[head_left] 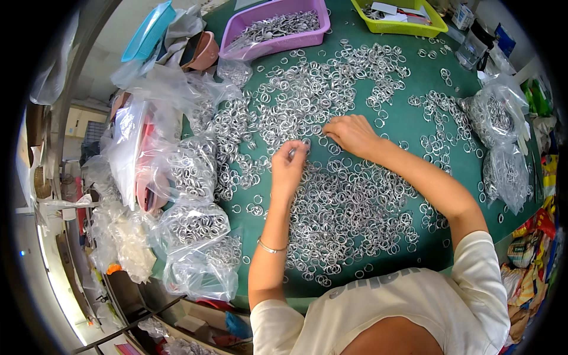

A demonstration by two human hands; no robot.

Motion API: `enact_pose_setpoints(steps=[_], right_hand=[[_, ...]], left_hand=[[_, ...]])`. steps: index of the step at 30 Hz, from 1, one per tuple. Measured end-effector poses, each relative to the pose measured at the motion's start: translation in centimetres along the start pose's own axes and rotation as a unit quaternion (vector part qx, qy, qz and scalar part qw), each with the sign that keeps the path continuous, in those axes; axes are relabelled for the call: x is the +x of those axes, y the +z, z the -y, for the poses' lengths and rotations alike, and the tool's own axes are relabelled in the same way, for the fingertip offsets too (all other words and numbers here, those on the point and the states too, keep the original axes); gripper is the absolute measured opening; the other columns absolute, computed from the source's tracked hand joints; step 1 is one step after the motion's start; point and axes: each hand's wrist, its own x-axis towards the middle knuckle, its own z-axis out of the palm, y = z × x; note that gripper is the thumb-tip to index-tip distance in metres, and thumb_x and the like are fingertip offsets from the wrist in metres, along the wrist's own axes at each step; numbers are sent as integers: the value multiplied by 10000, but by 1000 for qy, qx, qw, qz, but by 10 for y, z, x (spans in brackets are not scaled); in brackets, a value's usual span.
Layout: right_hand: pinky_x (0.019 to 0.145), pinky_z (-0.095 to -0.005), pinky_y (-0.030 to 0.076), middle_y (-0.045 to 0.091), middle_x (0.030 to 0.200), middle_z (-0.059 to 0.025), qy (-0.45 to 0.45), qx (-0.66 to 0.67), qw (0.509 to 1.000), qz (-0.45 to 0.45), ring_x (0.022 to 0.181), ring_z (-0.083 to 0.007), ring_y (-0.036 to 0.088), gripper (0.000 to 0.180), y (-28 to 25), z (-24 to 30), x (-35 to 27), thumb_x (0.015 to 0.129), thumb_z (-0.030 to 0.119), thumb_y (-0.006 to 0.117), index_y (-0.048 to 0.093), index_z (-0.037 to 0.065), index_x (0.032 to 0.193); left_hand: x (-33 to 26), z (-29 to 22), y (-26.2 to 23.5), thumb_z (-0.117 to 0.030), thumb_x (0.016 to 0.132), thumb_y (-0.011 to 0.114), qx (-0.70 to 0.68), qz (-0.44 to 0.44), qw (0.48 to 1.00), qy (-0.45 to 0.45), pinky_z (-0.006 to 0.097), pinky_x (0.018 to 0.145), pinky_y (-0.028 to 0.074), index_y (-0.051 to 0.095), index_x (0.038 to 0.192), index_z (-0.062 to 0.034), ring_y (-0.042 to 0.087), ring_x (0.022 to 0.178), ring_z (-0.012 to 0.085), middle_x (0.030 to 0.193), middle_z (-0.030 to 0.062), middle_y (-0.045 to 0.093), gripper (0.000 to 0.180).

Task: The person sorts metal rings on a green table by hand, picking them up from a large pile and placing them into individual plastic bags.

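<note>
My left hand (288,167), with a bangle on its wrist, is closed in a pinch over the green table (254,228). A small silver metal ring (306,142) shows at its fingertips. My right hand (354,135) is just to the right and slightly farther off, fingers bent together and pointing left. Its fingertips are down at the edge of a spread of loose silver rings (313,89); whether they grip one is hidden. Nearer my body, between my forearms, lies another broad heap of rings (349,219).
Clear plastic bags of rings stand at left (192,225) and right (500,118). At the back are a purple basket (296,42) of metal pieces and a yellow basket (408,28). A blue basket (148,32) sits far left; a clear jar (473,47) is far right.
</note>
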Motion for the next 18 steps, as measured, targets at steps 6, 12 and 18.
enact_pose_setpoints(steps=[6, 12, 18], right_hand=[[574, -402, 453, 597, 711, -113, -35, 31, 999, 14, 680, -290, 592, 78, -7, -1, 2, 731, 125, 602, 600, 51, 753], [590, -368, 468, 613, 694, -122, 59, 168, 982, 70, 669, -272, 597, 95, -21, -11, 0, 697, 130, 614, 621, 43, 734], [565, -384, 460, 592, 726, -99, -93, -74, 992, 44, 679, -276, 595, 55, -6, 3, 2, 719, 72, 553, 603, 62, 741]], left_hand=[[-16, -2, -20, -160, 826, 456, -482, 164, 858, -65, 252, 476, 372, 495, 748, -26, 476, 602, 143, 734, 112, 517, 160], [-27, -3, -15, -104, 830, 446, -467, 51, 860, -198, 190, 392, 306, 492, 884, 13, 400, 536, 113, 710, 92, 496, 137], [-39, -9, -11, -45, 869, 467, -352, -3, 920, -173, 172, 507, 423, 525, 1081, 55, 502, 687, 90, 879, 76, 580, 242]])
